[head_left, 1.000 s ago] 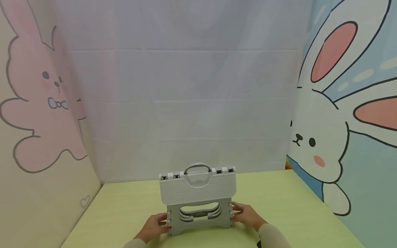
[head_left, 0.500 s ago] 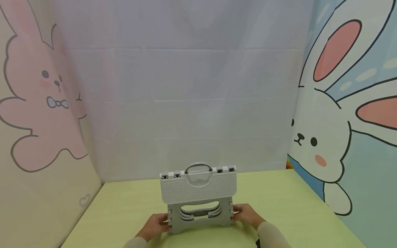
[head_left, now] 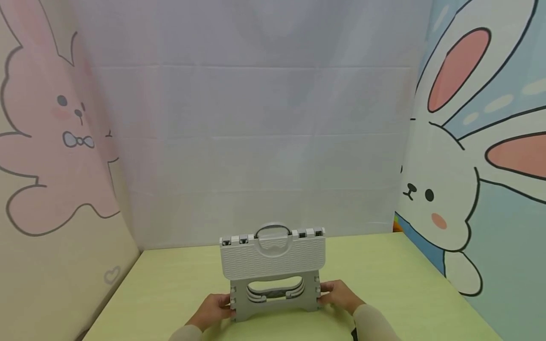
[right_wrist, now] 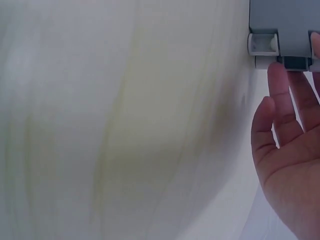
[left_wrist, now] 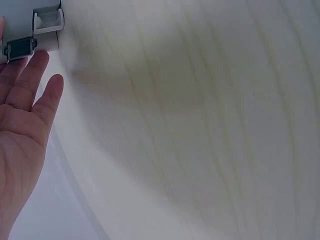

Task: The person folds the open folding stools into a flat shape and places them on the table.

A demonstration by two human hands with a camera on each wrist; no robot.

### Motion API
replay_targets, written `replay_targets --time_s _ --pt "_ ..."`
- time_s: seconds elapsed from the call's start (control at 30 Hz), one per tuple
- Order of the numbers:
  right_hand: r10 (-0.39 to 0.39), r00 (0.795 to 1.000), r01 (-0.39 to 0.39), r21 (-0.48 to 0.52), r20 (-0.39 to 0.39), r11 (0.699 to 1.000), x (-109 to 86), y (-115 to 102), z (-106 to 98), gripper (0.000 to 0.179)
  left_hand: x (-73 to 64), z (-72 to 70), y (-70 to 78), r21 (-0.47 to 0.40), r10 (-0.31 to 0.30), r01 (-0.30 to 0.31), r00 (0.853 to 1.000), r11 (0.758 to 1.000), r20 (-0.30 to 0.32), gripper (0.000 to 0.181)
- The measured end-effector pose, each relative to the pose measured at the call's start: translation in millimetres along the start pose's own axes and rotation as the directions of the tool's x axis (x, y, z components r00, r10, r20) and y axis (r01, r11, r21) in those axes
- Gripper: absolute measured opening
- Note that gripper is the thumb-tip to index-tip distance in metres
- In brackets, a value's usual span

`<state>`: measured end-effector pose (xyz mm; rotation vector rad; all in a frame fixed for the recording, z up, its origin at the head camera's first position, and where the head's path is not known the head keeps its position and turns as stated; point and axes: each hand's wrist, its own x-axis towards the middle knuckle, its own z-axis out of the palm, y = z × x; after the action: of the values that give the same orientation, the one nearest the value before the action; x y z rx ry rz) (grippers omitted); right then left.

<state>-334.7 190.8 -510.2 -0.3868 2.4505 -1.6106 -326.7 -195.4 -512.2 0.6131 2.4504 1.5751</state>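
Note:
A grey-white folding step stool, folded flat, stands upright on the yellow table in the head view, its carry handle at the top. My left hand grips its lower left edge, and my right hand grips the lower right edge. In the left wrist view, the fingers reach up to the hinged edge of the stool, the little finger held apart. The right wrist view has the fingers at the opposite hinged edge of the stool, with a thumb tip against its face.
The yellow tabletop spreads to both sides and behind the stool. A white sheet hangs along the back. Side panels carry a pink rabbit on the left and a white rabbit on the right.
The fingers of both hands have drawn closer together at the stool's edges, the right hand's most visibly. The stool stays nearly in place.

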Motion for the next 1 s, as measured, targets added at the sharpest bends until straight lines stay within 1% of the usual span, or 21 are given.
replay_targets --time_s 0.2,0.3,0.43,0.57,0.67,0.77,1.0 --pt "0.0 1.0 -0.001 -0.017 -0.026 1.0 0.5 0.0 0.5 0.041 0.9 0.8 1.2 0.003 0.005 -0.005 1.0 1.0 -0.009 0.038" --pt "-0.007 0.999 0.006 -0.008 -0.033 1.0 0.8 2.1 0.9 0.04 0.6 1.0 1.4 0.025 0.01 -0.01 1.0 1.0 -0.025 0.037" --pt "-0.005 0.999 0.005 0.002 -0.034 1.0 0.4 3.5 1.5 0.039 -1.3 0.9 -0.1 0.076 0.014 -0.011 0.999 0.997 -0.039 0.035" --pt "0.005 0.999 -0.004 0.002 -0.038 1.0 -1.0 1.6 2.4 0.038 -2.9 0.9 -0.8 0.102 0.023 -0.019 0.999 0.995 -0.036 0.035" --pt "-0.002 0.999 0.002 -0.002 -0.043 1.0 -1.5 0.3 2.5 0.038 -2.7 1.0 0.3 0.091 0.029 -0.026 0.999 0.996 -0.029 0.035" --pt "-0.009 0.999 0.009 -0.008 -0.048 1.0 -1.7 -0.1 2.3 0.037 -2.0 0.9 1.3 0.089 0.023 -0.02 0.999 0.996 -0.033 0.034" --pt "-0.01 0.998 0.01 0.006 -0.061 1.0 -0.6 1.8 2.7 0.034 -1.7 1.4 2.1 0.126 0.007 0.0 0.998 0.992 -0.056 0.031"
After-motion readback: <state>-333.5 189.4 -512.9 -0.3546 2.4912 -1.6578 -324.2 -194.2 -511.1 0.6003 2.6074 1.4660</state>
